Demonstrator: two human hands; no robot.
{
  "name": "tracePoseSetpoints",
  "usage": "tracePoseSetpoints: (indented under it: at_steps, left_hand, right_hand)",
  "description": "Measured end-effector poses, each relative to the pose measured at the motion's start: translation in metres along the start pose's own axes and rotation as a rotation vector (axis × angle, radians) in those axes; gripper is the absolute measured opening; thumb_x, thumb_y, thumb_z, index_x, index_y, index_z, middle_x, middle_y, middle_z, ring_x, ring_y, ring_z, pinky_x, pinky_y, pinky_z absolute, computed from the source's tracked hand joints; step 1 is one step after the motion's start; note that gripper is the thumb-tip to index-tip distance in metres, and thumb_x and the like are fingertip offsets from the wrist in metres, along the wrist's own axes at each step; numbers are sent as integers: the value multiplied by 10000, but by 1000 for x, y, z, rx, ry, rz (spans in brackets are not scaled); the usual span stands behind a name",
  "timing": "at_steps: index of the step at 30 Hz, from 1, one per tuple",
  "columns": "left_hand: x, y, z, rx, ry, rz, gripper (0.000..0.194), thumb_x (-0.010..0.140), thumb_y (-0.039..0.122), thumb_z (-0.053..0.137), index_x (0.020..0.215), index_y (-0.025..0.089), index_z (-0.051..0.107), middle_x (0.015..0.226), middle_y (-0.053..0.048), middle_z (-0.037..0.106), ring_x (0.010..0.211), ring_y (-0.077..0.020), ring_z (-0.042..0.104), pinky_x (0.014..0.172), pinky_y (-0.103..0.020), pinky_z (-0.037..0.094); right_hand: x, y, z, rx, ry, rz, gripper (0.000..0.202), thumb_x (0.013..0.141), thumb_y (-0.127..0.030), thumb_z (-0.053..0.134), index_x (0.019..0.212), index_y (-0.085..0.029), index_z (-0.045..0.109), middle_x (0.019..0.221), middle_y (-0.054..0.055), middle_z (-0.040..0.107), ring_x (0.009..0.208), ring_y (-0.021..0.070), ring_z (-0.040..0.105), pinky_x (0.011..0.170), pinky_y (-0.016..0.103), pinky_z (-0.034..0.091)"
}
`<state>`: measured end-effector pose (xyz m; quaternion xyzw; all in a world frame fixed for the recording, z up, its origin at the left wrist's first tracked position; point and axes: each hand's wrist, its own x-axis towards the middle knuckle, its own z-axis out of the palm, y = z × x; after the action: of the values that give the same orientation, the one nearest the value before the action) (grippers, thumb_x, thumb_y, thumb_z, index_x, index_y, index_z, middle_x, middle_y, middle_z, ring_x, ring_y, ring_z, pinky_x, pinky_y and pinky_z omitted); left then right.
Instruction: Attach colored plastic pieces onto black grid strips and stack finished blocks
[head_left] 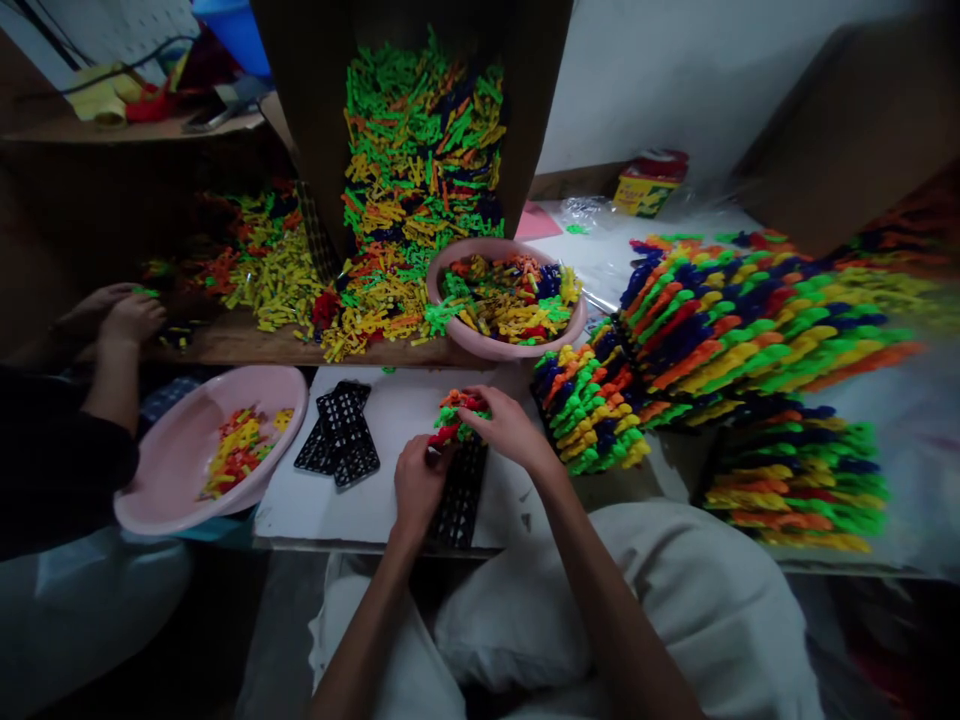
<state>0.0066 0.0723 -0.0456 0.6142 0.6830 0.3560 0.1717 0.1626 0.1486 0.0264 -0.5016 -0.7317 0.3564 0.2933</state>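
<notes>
Near the middle of the white work surface point(300, 510), my left hand point(420, 482) is closed around a red piece point(444, 436). My right hand point(506, 425) has its fingers on the green and orange pieces point(454, 402) just above. Beneath both hands lies a black grid tray point(459, 500), its far end hidden by the hands and pieces. Two more black grid trays point(349, 432) overlap to the left. Beyond my hands stands a pink basin point(491, 352) of mixed colourful pieces.
Racks of upright colourful pieces point(750, 320) crowd the right. A large pile of pieces point(424, 180) fills the open box behind. At left, another person's hands point(131, 315) work above a second pink basin point(165, 470). A yellow-and-red tub point(649, 185) stands at the back.
</notes>
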Motion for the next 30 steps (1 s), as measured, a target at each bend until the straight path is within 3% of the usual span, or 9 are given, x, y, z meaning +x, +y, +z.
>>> tracePoseSetpoints:
  at_steps: [5,8,11,17,19,22,25,28,30]
  left_hand:
    - [6,7,-7,77,-55,-44,250,921,403,540,897,182,654,886,-58,694,815,-193,614,741,-294,374]
    - [15,20,-14,203,-177,-57,221,924,338,514,901,190,676,890,-75,726,866,-230,646,813,-350,342]
    - [20,29,-14,262,-184,-72,229,918,292,482,963,201,687,958,-95,736,972,-269,646,887,-404,307]
    - [10,2,9,176,-123,-78,313,898,299,433,1057,186,677,1047,-128,728,1003,-285,643,905,-435,319]
    - [11,-11,18,120,-103,-54,321,886,345,446,1049,199,681,1065,-116,726,1039,-292,632,917,-441,327]
    - [14,-22,26,65,-95,-96,344,846,460,503,1033,244,694,1046,-83,734,1050,-307,631,931,-461,330]
    - [16,-17,25,52,-68,-128,366,825,506,510,1001,250,705,955,-74,738,981,-305,650,939,-474,333]
    - [17,-4,22,24,-63,-127,346,834,496,493,950,249,705,908,-71,738,951,-296,658,947,-482,338]
    - [16,2,22,0,-43,-134,323,839,485,495,937,251,696,904,-63,740,956,-292,660,966,-496,338]
  right_hand:
    - [-1,0,0,-18,-19,-29,309,865,-277,633,1158,-182,654,1170,95,688,1102,219,626,1010,374,442]
    - [-1,-3,-3,18,-22,-28,298,890,-376,630,1129,-202,666,1108,76,712,1057,215,647,972,355,460]
    - [-2,-5,-1,23,19,-13,362,876,-460,647,1112,-186,673,1072,88,721,1015,224,661,934,346,475]
    - [-10,-10,3,54,157,51,408,846,-477,669,1116,-171,674,1073,108,717,1028,257,656,954,387,478]
    - [-4,-14,-11,131,257,24,404,854,-476,645,1144,-195,660,1109,97,707,1066,253,647,971,389,478]
    - [24,-25,-56,155,337,-18,397,936,-445,484,1232,-210,606,1183,95,680,1103,219,639,989,371,479]
    - [74,-32,-109,-311,214,122,527,938,-420,449,1432,-237,430,1435,109,510,1337,218,475,1109,415,368]
    - [124,-24,-140,-499,36,244,1187,532,-539,852,1531,-246,283,1634,183,119,1487,449,85,1131,643,200]
    - [146,-12,-146,-681,-176,370,1460,371,-608,881,1571,-272,121,1639,192,-99,1465,515,-60,1097,697,189]
